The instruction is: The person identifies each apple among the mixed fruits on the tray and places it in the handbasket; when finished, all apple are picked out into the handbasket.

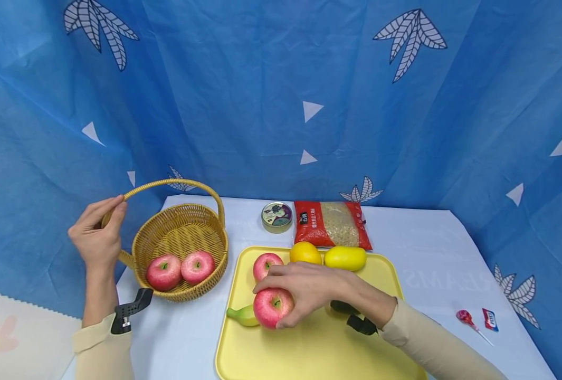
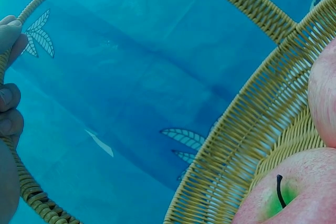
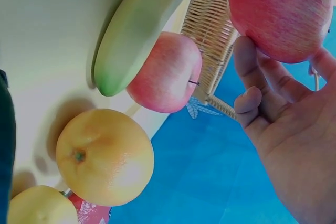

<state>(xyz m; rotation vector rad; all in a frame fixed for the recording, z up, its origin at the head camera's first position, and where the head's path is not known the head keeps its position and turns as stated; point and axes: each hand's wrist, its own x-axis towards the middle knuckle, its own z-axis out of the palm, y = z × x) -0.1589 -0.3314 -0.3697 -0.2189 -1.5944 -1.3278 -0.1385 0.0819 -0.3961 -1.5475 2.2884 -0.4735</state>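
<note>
My left hand (image 1: 97,232) grips the arched handle (image 1: 181,182) of a wicker basket (image 1: 140,248), and its curled fingers (image 2: 9,98) show at the left edge of the left wrist view. Inside the basket lie two red apples, one on the left (image 1: 164,273) and one on the right (image 1: 198,267). Over the yellow tray (image 1: 309,353), my right hand (image 1: 309,287) holds another apple (image 1: 273,307) between thumb and fingers. A banana (image 1: 244,315), partly hidden, lies beside that apple. Behind the hand are a further apple (image 3: 167,72) and an orange (image 3: 105,157).
A yellow oblong fruit (image 1: 344,258) is at the tray's back, and a dark object (image 1: 342,307) shows under my right wrist. Behind the tray stand a round tin (image 1: 277,217) and a red food packet (image 1: 330,224). A lollipop (image 1: 466,317) and a small packet (image 1: 490,320) lie right.
</note>
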